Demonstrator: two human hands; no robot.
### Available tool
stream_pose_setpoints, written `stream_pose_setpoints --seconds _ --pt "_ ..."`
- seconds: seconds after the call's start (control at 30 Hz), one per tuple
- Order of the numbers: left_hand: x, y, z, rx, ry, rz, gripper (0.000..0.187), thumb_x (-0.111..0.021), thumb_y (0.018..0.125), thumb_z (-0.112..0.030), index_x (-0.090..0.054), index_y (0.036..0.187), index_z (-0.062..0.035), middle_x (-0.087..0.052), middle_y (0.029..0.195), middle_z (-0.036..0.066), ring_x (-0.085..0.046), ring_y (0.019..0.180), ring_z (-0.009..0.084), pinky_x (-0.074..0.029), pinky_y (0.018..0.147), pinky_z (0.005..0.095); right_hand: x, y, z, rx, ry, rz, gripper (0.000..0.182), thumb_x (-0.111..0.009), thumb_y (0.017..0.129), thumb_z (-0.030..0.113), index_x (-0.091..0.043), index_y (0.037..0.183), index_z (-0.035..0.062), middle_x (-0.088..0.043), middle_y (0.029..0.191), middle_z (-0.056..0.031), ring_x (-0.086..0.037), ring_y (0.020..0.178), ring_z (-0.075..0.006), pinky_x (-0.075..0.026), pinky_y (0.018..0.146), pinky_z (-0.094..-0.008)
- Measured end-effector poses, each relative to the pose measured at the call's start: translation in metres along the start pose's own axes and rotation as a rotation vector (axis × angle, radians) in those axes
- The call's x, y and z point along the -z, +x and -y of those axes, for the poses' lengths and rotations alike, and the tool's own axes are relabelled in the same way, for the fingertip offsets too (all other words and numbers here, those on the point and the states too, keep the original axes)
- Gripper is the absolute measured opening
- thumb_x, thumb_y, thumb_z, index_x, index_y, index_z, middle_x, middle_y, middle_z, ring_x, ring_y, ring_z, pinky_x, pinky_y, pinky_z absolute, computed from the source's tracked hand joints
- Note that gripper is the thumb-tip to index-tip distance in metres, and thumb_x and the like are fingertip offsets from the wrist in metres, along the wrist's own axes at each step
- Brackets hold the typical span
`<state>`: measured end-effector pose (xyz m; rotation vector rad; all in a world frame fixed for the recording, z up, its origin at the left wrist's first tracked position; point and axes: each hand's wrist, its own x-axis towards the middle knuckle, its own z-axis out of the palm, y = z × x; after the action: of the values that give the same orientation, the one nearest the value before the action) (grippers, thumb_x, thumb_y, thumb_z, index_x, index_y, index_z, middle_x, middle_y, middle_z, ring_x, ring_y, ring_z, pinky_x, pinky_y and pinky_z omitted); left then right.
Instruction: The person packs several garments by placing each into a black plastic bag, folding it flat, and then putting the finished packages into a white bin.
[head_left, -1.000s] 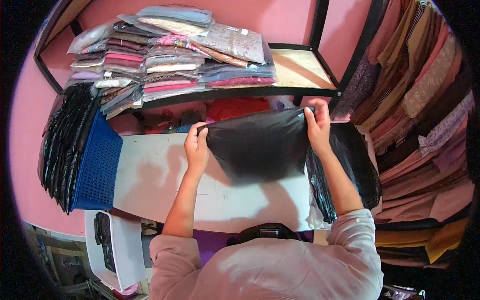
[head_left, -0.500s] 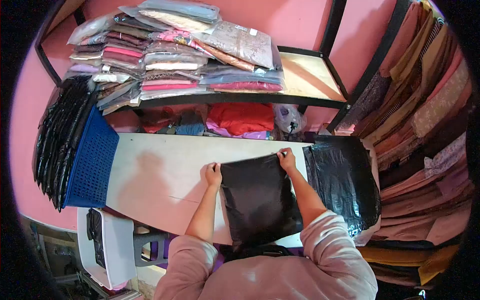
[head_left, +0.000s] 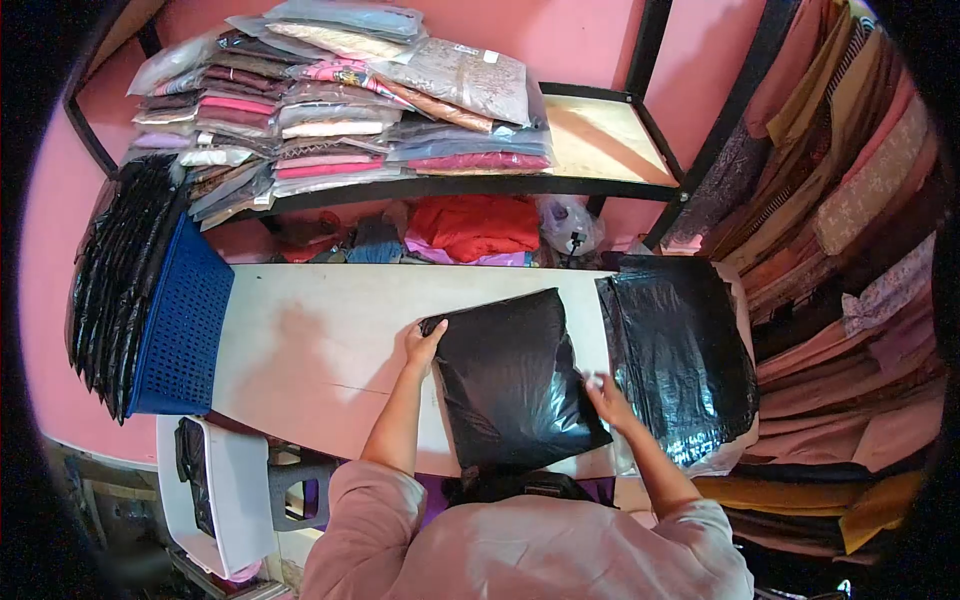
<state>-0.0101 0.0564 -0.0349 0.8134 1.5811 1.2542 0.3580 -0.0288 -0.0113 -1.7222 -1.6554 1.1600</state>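
- Two hands on one black plastic bag (head_left: 515, 385), laid flat on the white table (head_left: 310, 340) near its six o'clock edge.
- Left hand (head_left: 422, 343) at the bag's ten o'clock corner, fingers spread and pressed down on the edge, not pinching.
- Right hand (head_left: 605, 392) at the bag's three o'clock edge, fingers extended flat against the plastic; whether any film was nipped between them could not be told.
- Bag thus caught between both hands, left at its upper corner, right at its lower side, slightly skewed on the table.
- Judged as partly done: bag down and mostly flattened, yet creased and glossy with wrinkles toward five o'clock, so smoothing looked unfinished.
- Stack of black bags (head_left: 680, 360) just beside at three o'clock, near the right hand, apart from the single bag.
- Blue basket (head_left: 185, 330) at nine o'clock with more black bags hung over its far side.
- Packed garments (head_left: 340, 100) on the shelf at twelve o'clock, red cloth (head_left: 475, 225) beneath it.
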Motion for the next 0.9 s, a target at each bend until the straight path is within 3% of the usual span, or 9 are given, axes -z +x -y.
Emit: stream_pose_setpoints --seconds 0.07,0.2,0.3,0.43,0.5,0.6,0.67,0.77,0.9 --pt "0.002 0.008 0.011 0.008 -0.032 0.021 0.036 -0.066 0.077 -0.023 -0.054 0.104 -0.0027 -0.059 0.095 0.005 -0.055 0.085 0.0151 -0.044 0.075 0.0282 0.002 -0.024 0.006 -0.133 -0.034 0.089 0.064 -0.059 0.079 0.042 -0.040 0.116 -0.0066 -0.057 0.099 -0.0201 -0.057 0.090 -0.0262 -0.044 0.078 -0.0320" --pt "0.003 0.001 0.011 0.054 -0.167 0.013 0.030 -0.068 0.075 -0.019 -0.056 0.097 -0.0017 -0.059 0.090 0.004 -0.055 0.079 0.0132 -0.045 0.072 0.0265 0.004 -0.056 0.003 -0.113 -0.077 0.198 0.065 -0.070 0.071 0.034 -0.041 0.114 -0.0060 -0.057 0.099 -0.0174 -0.058 0.088 -0.0239 -0.046 0.074 -0.0318" --pt "0.017 -0.010 0.012 0.057 -0.173 0.035 0.037 -0.066 0.077 -0.020 -0.051 0.104 -0.0006 -0.057 0.098 0.008 -0.054 0.086 0.0166 -0.044 0.076 0.0298 -0.022 -0.072 -0.015 -0.528 0.804 -0.161 0.058 -0.075 0.064 0.009 -0.044 0.112 0.0004 -0.057 0.094 -0.0122 -0.058 0.081 -0.0172 -0.049 0.061 -0.0284" --pt "0.035 -0.018 0.022 0.140 -0.193 0.010 0.042 -0.067 0.076 -0.020 -0.048 0.107 0.0006 -0.056 0.100 0.010 -0.054 0.087 0.0177 -0.044 0.076 0.0307 -0.061 -0.088 -0.003 -0.544 1.392 0.013 0.043 -0.068 0.073 0.014 -0.048 0.111 0.0074 -0.057 0.101 -0.0042 -0.053 0.095 -0.0213 -0.042 0.085 -0.0380" --pt "0.044 -0.032 0.020 0.193 -0.257 -0.043 0.038 -0.070 0.074 -0.023 -0.052 0.102 -0.0043 -0.059 0.088 0.004 -0.055 0.076 0.0156 -0.045 0.064 0.0291 -0.097 -0.086 -0.005 -0.501 1.298 -0.025 0.039 -0.068 0.073 0.016 -0.051 0.107 0.0061 -0.057 0.102 -0.0075 -0.054 0.095 -0.0225 -0.041 0.086 -0.0392" --pt "0.070 -0.048 0.020 0.280 -0.407 0.021 0.042 -0.071 0.072 -0.022 -0.051 0.106 -0.0073 -0.058 0.092 0.004 -0.055 0.078 0.0163 -0.045 0.060 0.0308 -0.114 -0.090 0.011 -0.505 1.274 -0.087 0.038 -0.068 0.073 0.018 -0.052 0.105 0.0042 -0.057 0.102 -0.0095 -0.054 0.095 -0.0241 -0.040 0.087 -0.0406" --pt "0.090 -0.060 0.027 0.295 -0.378 0.007 0.048 -0.073 0.069 -0.021 -0.050 0.110 -0.0104 -0.057 0.099 0.004 -0.055 0.085 0.0179 -0.046 0.068 0.0328 -0.119 -0.100 0.025 -0.544 1.331 -0.087 0.038 -0.068 0.072 0.017 -0.052 0.103 0.0027 -0.057 0.102 -0.0102 -0.054 0.094 -0.0251 -0.040 0.087 -0.0397" --pt "0.118 -0.086 0.035 0.394 -0.700 0.245 0.044 -0.069 0.070 -0.022 -0.052 0.109 -0.0113 -0.056 0.109 0.005 -0.052 0.099 0.0226 -0.039 0.089 0.0375 -0.139 -0.125 0.043 -0.534 1.470 -0.069 0.038 -0.064 0.073 0.013 -0.051 0.106 0.0007 -0.057 0.105 -0.0128 -0.054 0.097 -0.0277 -0.038 0.090 -0.0423" --pt "0.150 -0.121 0.017 0.443 -0.707 0.215 0.040 -0.065 0.073 -0.026 -0.053 0.106 -0.0057 -0.058 0.105 0.007 -0.052 0.098 0.0235 -0.038 0.090 0.0379 -0.178 -0.160 0.056 -0.509 1.430 -0.090 0.042 -0.064 0.072 0.010 -0.049 0.110 0.0007 -0.056 0.106 -0.0127 -0.053 0.099 -0.0277 -0.038 0.090 -0.0426"
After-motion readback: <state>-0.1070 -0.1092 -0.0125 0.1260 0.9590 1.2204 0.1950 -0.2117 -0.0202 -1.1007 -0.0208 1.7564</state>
